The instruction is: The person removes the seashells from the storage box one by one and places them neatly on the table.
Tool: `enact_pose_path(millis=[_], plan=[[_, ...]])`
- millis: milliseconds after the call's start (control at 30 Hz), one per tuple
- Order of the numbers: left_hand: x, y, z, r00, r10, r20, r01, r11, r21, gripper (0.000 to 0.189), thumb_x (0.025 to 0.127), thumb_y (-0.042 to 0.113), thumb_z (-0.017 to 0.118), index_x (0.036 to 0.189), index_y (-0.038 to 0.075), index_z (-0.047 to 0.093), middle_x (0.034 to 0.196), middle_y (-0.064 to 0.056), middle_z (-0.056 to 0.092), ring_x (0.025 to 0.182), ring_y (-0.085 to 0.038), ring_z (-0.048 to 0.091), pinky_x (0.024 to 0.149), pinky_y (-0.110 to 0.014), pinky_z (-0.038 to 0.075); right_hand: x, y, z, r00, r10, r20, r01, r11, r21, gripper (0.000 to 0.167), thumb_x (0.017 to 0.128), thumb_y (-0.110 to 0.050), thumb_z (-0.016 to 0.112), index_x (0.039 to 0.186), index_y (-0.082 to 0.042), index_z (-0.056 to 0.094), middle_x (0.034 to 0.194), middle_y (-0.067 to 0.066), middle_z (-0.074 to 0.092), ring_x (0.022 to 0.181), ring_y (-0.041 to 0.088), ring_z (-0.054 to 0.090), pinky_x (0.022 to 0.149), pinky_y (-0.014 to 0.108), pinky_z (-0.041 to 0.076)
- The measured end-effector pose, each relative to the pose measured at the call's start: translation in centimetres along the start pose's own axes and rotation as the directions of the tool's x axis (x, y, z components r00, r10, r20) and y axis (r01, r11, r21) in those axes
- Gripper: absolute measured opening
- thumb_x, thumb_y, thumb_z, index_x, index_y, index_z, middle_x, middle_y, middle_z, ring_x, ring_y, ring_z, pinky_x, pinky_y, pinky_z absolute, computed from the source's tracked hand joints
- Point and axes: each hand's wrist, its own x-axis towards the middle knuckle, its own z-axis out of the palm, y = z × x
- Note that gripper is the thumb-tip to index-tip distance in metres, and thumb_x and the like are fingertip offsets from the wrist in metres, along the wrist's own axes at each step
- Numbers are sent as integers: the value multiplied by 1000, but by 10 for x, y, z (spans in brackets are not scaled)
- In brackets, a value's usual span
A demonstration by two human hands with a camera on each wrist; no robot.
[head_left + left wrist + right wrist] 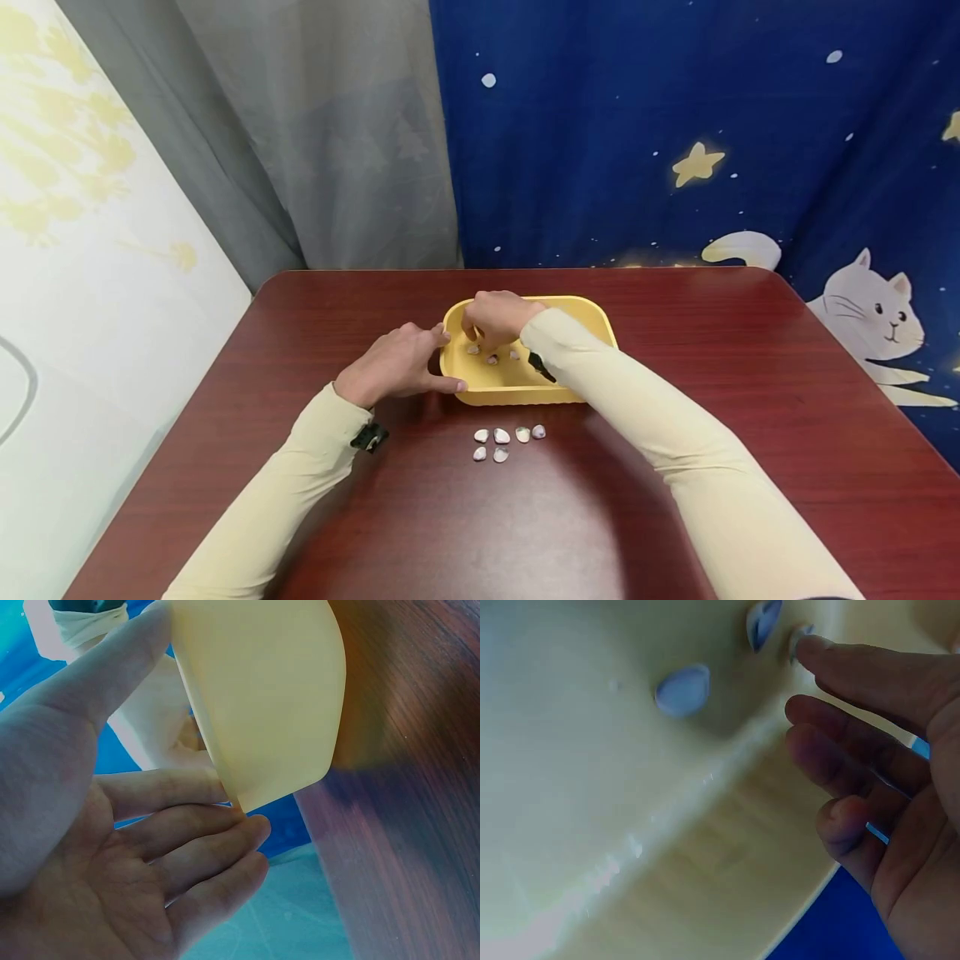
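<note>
In the head view, a yellow plastic basin (510, 396) stands on the table with a few small pale seashells (514, 354) on its floor. My left hand (397, 362) spans the basin's left end, its thumb and straight fingers touching the rim; the left wrist view shows the palm (90, 877) beside the outer wall. Inside the basin, my right hand (498, 318) reaches down near the leftmost shell (473, 349). In the right wrist view its thumb tip overlaps one shell (795, 637), with the visible fingers loosely bent and apart from the thumb.
Several more shells (501, 435) lie in two rows on the dark red table (420, 517) in front of the basin. Behind the table hang a grey curtain (360, 167) and a blue curtain (585, 167). A white wall (90, 333) borders the left.
</note>
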Motion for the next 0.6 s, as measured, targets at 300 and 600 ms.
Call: enact_pose_path(millis=[300,600], plan=[[0,0,0,1000,6,-8,-6,1000,1,68,77,59,79,118,6,68,69,-3,54,62,-17,48,55,-28,38,11,-5,10,1000,-9,-27,10,999,33,11,79,-9,75,88,-15,76,85,-2,73,77,15,63,69,28,54],[-1,0,0,1000,6,-4,-6,1000,2,64,77,59,79,112,7,68,67,-2,52,61,-16,47,54,-28,37,17,-4,14,1000,5,-16,-4,999,54,7,79,-10,73,79,-17,73,75,-4,69,67,12,60,59,23,47]])
